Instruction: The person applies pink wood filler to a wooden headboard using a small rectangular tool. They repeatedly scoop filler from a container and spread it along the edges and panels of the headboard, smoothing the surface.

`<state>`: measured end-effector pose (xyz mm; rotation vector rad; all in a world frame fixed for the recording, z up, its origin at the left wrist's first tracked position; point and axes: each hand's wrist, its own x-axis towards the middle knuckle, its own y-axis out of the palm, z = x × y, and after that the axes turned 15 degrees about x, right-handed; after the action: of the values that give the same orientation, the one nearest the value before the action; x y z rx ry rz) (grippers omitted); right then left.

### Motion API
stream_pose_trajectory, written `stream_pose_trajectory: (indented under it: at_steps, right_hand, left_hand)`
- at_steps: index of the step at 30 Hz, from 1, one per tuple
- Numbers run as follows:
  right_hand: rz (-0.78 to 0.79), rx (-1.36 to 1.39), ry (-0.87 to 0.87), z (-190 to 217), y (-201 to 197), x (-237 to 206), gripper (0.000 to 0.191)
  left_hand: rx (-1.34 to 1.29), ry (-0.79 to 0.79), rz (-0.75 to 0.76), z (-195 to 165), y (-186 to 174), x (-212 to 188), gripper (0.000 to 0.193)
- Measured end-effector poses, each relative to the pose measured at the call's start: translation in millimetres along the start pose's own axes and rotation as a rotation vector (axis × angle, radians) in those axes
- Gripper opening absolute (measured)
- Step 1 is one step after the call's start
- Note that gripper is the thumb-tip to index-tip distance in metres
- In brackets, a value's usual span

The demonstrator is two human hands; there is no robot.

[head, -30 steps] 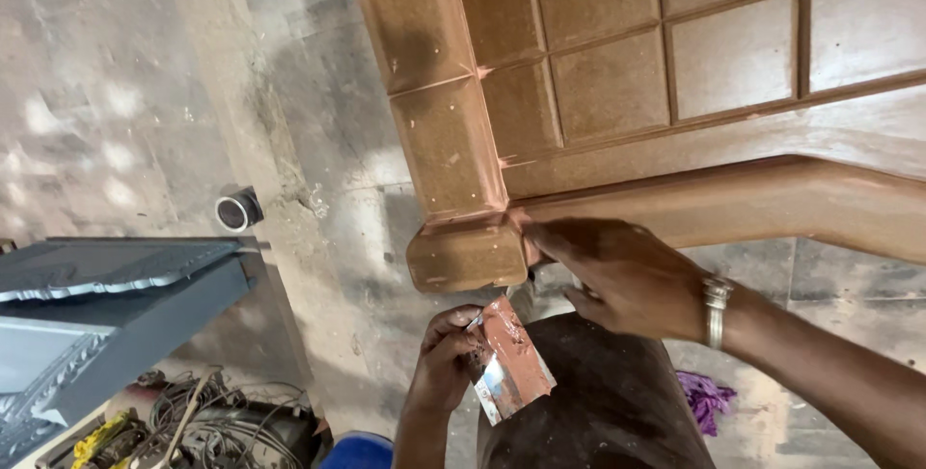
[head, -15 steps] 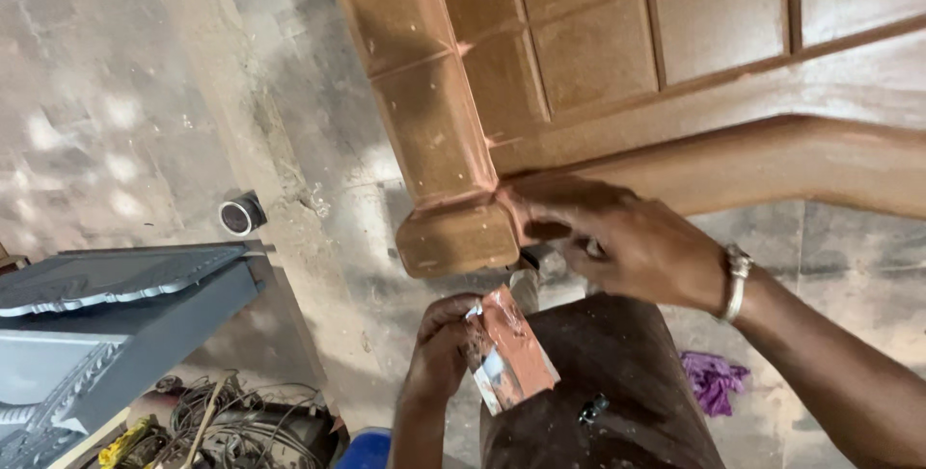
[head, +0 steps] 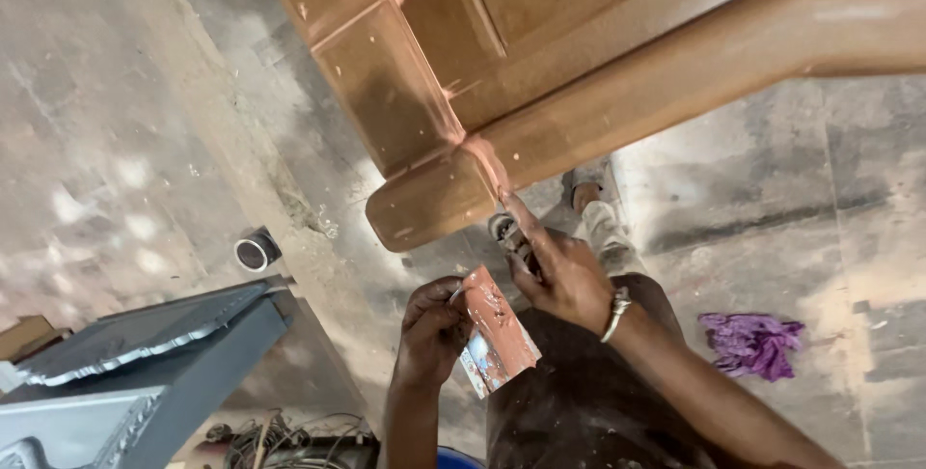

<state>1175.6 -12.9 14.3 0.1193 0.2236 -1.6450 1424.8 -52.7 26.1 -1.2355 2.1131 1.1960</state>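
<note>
Left hand [head: 431, 326], lower centre of frame, grips a flat rectangular card [head: 496, 332] smeared w/ reddish-brown filler paste, tilted. Right hand [head: 558, 271] just right of it, index finger stretched up, tip touching the pasted joint on the rounded end of a brown wooden furniture frame [head: 434, 201] w/ square recessed panels, smooth, dotted w/ pale filler spots. Rough grey concrete floor [head: 125, 141]. Crumpled purple rag [head: 752, 342] at right. Grey moulded panel [head: 125, 372] lower left; small round tin [head: 256, 251] near it.

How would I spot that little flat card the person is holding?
Start at the big brown wooden frame and drop from its rounded corner to the two hands. The left hand holds a small flat card smeared with reddish-brown paste, unlike the purple rag lying on the floor.
</note>
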Motion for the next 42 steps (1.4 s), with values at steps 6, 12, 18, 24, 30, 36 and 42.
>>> stream_pose_trajectory:
  at_steps: [6, 12, 18, 24, 30, 36, 42]
  right_hand:
    - [-0.154, 0.237, -0.296, 1.5, 12.6, -14.5, 0.084]
    - [-0.035, -0.077, 0.041, 42.7, -40.6, 29.8, 0.076]
    - [-0.183, -0.063, 0.071, 6.1, 36.2, 0.4, 0.082]
    - [-0.065, 0.411, -0.166, 16.5, 45.3, -41.9, 0.082]
    - [0.388, -0.400, 0.100, 132.8, 2.6, -117.0, 0.084]
    - [0.462, -0.884, -0.255, 282.6, -1.5, -145.3, 0.081]
    - [0.507, 0.134, 0.245, 302.5, 16.8, -156.1, 0.080]
  left_hand:
    - [0.061, -0.049, -0.011, 2.0, -11.8, -17.5, 0.043]
    - [0.073, -0.028, 0.024, 10.6, -19.1, -24.5, 0.035]
    - [0.055, 0.014, 0.045, 20.5, -35.3, -28.6, 0.032]
    - [0.212, -0.037, 0.002, 23.5, -45.7, -28.6, 0.044]
    - [0.036, 0.003, 0.283, 18.9, -22.6, -45.2, 0.041]
    - [-0.094, 0.040, 0.422, -1.1, -6.6, -76.8, 0.034]
    - [-0.210, 0.215, 0.824, -51.3, 33.9, -104.8, 0.030]
